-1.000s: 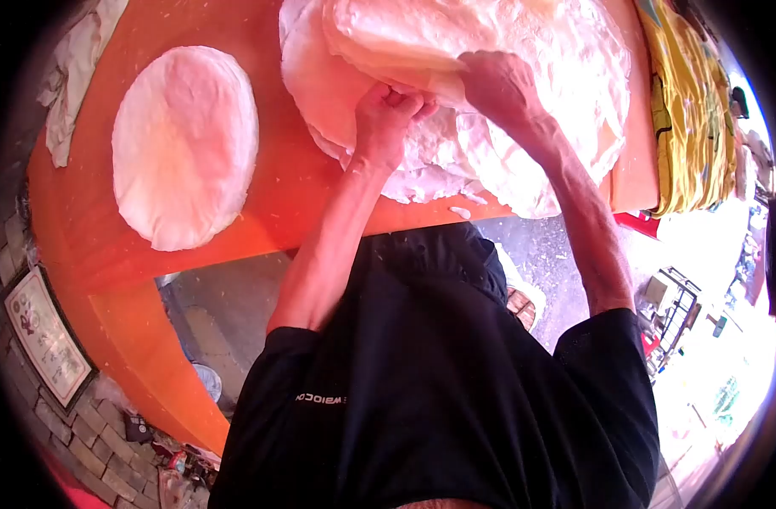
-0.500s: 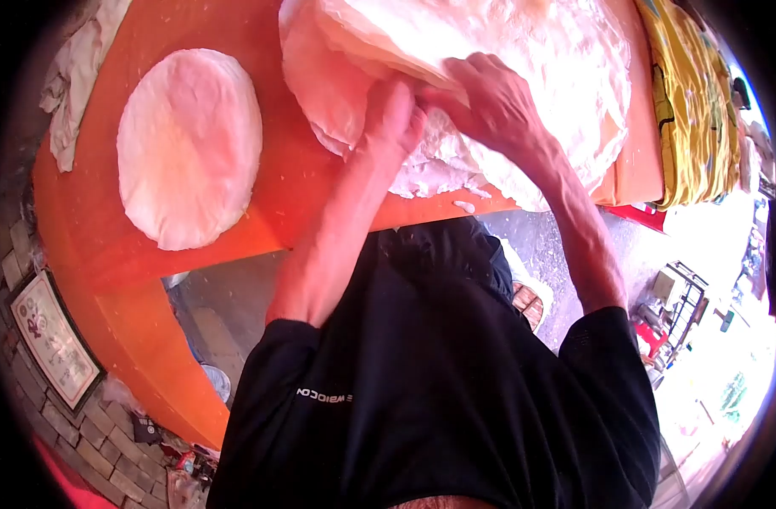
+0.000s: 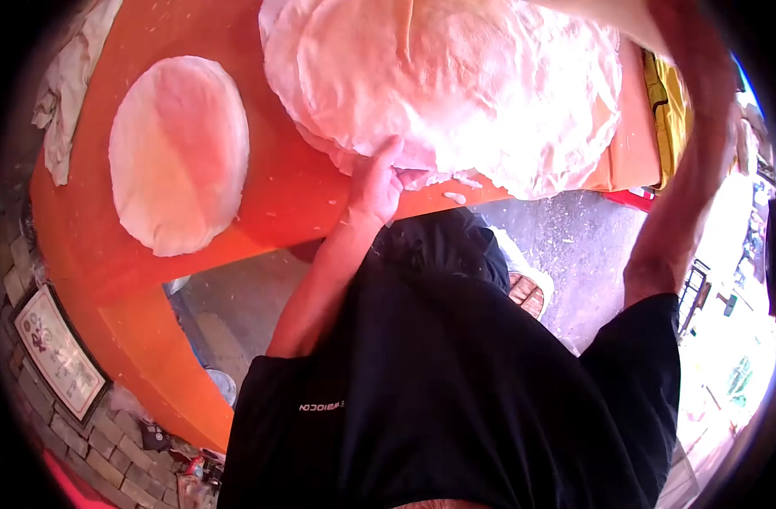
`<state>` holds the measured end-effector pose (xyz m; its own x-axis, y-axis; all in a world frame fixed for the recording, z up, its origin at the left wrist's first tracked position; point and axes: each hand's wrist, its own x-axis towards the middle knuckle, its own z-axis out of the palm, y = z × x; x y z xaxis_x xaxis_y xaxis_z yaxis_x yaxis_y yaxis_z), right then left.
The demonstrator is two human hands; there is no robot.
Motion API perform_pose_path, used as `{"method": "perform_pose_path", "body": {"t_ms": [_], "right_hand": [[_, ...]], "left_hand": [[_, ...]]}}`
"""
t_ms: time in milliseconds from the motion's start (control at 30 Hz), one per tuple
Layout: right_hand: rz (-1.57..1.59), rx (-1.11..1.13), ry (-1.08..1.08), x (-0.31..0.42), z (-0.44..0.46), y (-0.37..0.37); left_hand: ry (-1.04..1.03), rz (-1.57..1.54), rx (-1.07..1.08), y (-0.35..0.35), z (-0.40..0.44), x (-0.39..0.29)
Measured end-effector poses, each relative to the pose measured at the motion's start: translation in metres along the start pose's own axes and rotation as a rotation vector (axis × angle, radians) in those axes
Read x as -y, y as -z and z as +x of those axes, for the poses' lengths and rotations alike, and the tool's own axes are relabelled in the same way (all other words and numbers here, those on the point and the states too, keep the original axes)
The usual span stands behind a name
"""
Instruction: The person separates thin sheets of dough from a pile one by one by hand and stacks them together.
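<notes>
A large stack of thin, pale dough-like sheets (image 3: 456,93) lies wrinkled on the orange table (image 3: 278,187). At its near edge, my left hand (image 3: 376,185) is closed on the sheet, thumb on top and fingers curled below. My right arm reaches up along the right side; only part of my right hand (image 3: 681,21) shows at the top edge, beside a raised pale flap of sheet, and its fingers are hidden. A separate pale oval sheet (image 3: 180,153) lies flat to the left. A small scrap (image 3: 455,198) sits near the table's front edge.
Yellow cloth (image 3: 669,102) lies at the table's right end. A whitish cloth (image 3: 70,93) hangs at the far left. Below the table on the left are a framed picture (image 3: 60,352) and bricks. A woven basket (image 3: 526,293) stands under the table edge near my legs.
My right hand has left the spot beside my left hand and swung up and right to the frame's top edge. The folded top sheet has spread out, and my left hand is lower.
</notes>
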<state>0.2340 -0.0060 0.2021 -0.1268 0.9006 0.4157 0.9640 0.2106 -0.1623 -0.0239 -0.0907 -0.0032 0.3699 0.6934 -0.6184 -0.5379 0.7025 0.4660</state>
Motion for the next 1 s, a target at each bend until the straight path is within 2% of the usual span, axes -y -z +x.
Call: {"method": "perform_pose_path", "body": {"t_ms": [100, 167, 233, 300, 367, 433, 500, 567, 667, 800, 867, 900, 933, 967, 1000], "right_hand": [[-0.107, -0.193, 0.054, 0.031, -0.006, 0.03], [-0.166, -0.154, 0.164, 0.043, -0.026, 0.007], [-0.095, 0.073, 0.192, 0.053, -0.052, -0.047], [0.06, 0.409, 0.077, 0.058, -0.085, -0.106], [0.078, 0.551, 0.003, 0.065, -0.1, -0.126], [-0.014, 0.492, 0.063, 0.058, -0.096, -0.117], [-0.01, 0.339, 0.023, 0.072, -0.07, -0.081], [0.065, 0.352, 0.125, 0.09, -0.071, -0.076], [0.13, 0.61, 0.067, 0.114, -0.1, -0.126], [0.114, 0.647, 0.032, 0.119, -0.111, -0.127], [0.196, 0.69, 0.097, 0.118, -0.103, -0.116], [0.231, 0.672, 0.056, 0.121, -0.11, -0.115], [0.325, 0.532, 0.039, 0.124, -0.118, -0.105], [0.424, 0.396, 0.017, 0.127, -0.124, -0.098], [0.427, 0.397, 0.02, 0.125, -0.129, -0.102]], "left_hand": [[-0.032, 0.034, -0.018, -0.008, -0.012, -0.005], [-0.053, 0.049, -0.033, -0.01, -0.017, -0.006], [-0.057, 0.089, 0.041, -0.01, -0.021, -0.004], [-0.047, 0.095, 0.041, -0.003, -0.022, -0.001], [-0.013, 0.104, 0.05, 0.0, -0.022, 0.002], [-0.047, 0.089, -0.009, -0.001, -0.026, 0.004], [0.013, 0.149, 0.022, 0.005, -0.025, 0.007], [0.002, 0.185, -0.005, -0.002, -0.028, 0.006], [-0.024, 0.277, 0.042, -0.001, -0.024, 0.009], [0.05, 0.266, 0.008, 0.011, -0.029, 0.019], [-0.03, 0.198, -0.05, 0.009, -0.032, 0.018], [-0.082, 0.161, -0.077, 0.008, -0.031, 0.014], [-0.259, 0.249, 0.205, 0.025, -0.033, 0.018], [-0.261, 0.248, 0.198, 0.024, -0.036, 0.012], [-0.198, 0.102, 0.209, 0.022, -0.036, 0.007]]}}
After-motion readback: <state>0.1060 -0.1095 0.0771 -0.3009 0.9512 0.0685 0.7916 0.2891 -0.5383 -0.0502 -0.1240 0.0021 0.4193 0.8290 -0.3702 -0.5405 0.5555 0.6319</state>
